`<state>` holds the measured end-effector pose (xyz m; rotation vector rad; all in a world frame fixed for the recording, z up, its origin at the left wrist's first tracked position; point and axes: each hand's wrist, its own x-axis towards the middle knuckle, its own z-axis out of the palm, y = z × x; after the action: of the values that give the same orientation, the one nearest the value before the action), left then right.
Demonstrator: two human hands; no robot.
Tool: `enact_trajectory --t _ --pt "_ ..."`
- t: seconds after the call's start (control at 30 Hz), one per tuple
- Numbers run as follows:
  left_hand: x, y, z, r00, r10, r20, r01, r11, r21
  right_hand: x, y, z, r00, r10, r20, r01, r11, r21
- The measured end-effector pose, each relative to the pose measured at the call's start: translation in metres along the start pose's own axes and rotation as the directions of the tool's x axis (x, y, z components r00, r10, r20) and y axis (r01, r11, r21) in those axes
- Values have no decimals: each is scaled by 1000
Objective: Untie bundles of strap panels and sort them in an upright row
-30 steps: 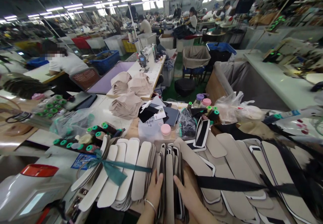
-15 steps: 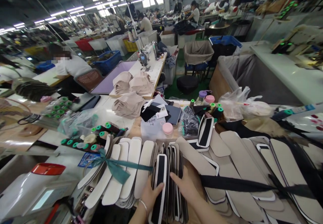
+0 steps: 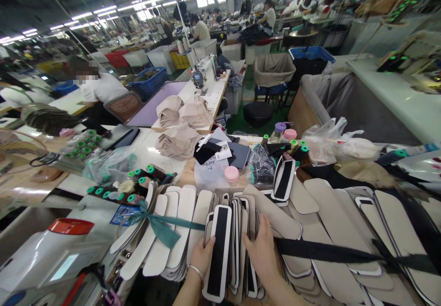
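I have my left hand (image 3: 202, 256) pinching a long cream strip with a black centre panel (image 3: 218, 255), fingers closed on its lower edge, near the near edge of the wooden bench (image 3: 182, 175). My right hand (image 3: 262, 246) lies open, fingers spread, against the packed upright stack of cream strips (image 3: 243, 246) just beside it; a light pinch suits here, leaving neighbouring strips undisturbed.

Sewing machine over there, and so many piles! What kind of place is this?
It looks like a sewing factory. There is an industrial sewing machine on a table, cones of thread with green tips, and long stacks of cut pieces.
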<state>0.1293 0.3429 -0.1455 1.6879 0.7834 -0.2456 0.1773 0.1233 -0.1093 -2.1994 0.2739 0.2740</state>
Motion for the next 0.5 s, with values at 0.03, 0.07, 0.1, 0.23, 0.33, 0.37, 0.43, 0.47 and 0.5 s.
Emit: enact_trajectory --t 0.03,0.07,0.1,0.23,0.33,0.37,0.43,0.47,0.5 --pt "2 -3 2 1000 18 10 -18 1000 5 -2 -6 -1 998 -59 14 59 998 -32" --pt "4 -7 5 999 40 22 -40 999 15 -4 -12 -1 992 -111 53 115 991 -62" --pt "6 -11 9 998 60 31 -60 998 26 -5 -18 1 984 -147 104 156 984 -87" --pt "8 -21 22 993 114 37 -116 992 56 -2 -36 16 973 -100 206 129 983 -131" --pt "4 -15 25 988 141 57 -144 988 61 -1 -45 32 966 -68 248 105 984 -141" --pt "2 -12 25 988 143 64 -147 987 61 -2 -47 35 962 -69 266 108 985 -136" --pt "-2 -5 22 985 151 79 -156 986 63 -5 -50 38 950 -89 299 127 986 -111" --pt "-4 -3 19 983 160 88 -166 984 68 -6 -50 36 945 -107 309 142 986 -90" --pt "-5 -1 16 981 171 92 -178 981 78 -7 -48 33 941 -130 312 158 985 -66"
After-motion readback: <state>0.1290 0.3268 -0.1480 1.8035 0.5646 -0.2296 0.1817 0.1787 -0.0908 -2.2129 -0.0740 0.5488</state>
